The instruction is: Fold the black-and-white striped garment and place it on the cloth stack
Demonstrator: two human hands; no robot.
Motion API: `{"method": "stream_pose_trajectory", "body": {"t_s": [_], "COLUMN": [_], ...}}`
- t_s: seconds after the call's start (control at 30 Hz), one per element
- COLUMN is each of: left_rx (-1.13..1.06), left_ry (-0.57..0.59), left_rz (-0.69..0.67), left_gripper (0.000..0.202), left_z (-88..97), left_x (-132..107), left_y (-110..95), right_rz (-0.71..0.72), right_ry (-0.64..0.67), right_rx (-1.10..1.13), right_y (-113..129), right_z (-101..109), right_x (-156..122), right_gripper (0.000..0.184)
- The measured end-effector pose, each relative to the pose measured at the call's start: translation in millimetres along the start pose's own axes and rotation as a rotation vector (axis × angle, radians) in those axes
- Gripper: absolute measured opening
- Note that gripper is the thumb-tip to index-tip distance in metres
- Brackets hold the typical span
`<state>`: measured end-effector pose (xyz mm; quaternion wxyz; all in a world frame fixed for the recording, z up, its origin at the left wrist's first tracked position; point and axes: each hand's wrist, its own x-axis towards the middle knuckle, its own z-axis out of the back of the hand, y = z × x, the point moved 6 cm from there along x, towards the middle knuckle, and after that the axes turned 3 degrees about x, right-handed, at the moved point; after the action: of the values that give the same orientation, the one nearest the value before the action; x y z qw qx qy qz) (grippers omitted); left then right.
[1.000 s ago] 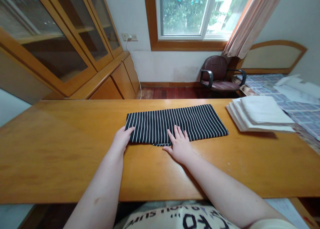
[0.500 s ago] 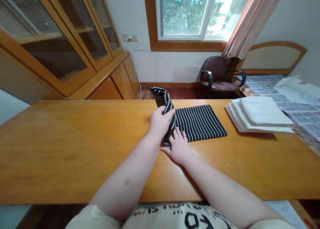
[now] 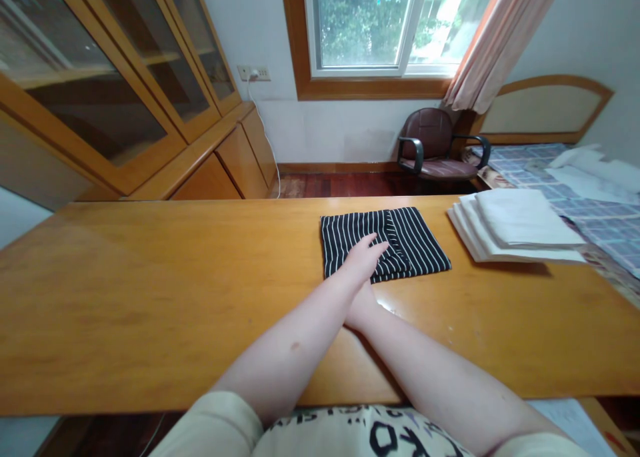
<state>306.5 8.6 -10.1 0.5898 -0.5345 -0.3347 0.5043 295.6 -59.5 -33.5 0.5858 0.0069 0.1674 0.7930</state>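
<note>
A long wooden desk (image 3: 125, 297) with a glossy orange-brown top spans the view from left to right. A black cloth with thin white stripes (image 3: 420, 244), folded to a rough rectangle, lies flat on the desk near its far edge. To the right of the striped cloth, a little apart from it, a stack of folded white cloths (image 3: 515, 227) rests on the desk, also by the far edge. The left hand (image 3: 365, 257) lies flat on the striped cloth's near left part. The desk surface left of the striped cloth is bare wood, with faint reflections of light.
</note>
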Motion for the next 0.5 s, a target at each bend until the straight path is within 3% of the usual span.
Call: {"method": "stream_pose_trajectory", "body": {"t_s": [0.07, 0.17, 0.27, 0.33, 0.4, 0.5], "left_rx": [-0.005, 0.18, 0.17, 0.056, -0.043, -0.141], "left_ry": [-0.056, -0.267, -0.363, -0.341, -0.308, -0.248], "left_rz": [-0.024, -0.082, 0.043, 0.149, 0.231, 0.325], "left_gripper": [0.042, 0.036, 0.043, 0.049, 0.056, 0.063], "left_z": [26.9, 81.6, 118.6, 125.6, 124.0, 116.6], "left_x": [-3, -9, -15, -21, -30, -40], "left_y": [-5, -3, 23, 41, 51, 54], "right_rz": [0.035, 0.037, 0.083, 0.066, -0.056, -0.305], "right_ry": [0.027, 0.035, 0.086, 0.148, 0.131, -0.187], "right_rx": [-0.002, -0.048, -0.067, 0.041, 0.204, 0.295], "right_y": [6, 17, 30, 26, 1, -66], "right_z": [2, 15, 41, 62, 85, 112], "right_x": [-5, -19, -39, -49, -47, -23], "right_gripper": [0.045, 0.048, 0.047, 0.045, 0.044, 0.049]}}
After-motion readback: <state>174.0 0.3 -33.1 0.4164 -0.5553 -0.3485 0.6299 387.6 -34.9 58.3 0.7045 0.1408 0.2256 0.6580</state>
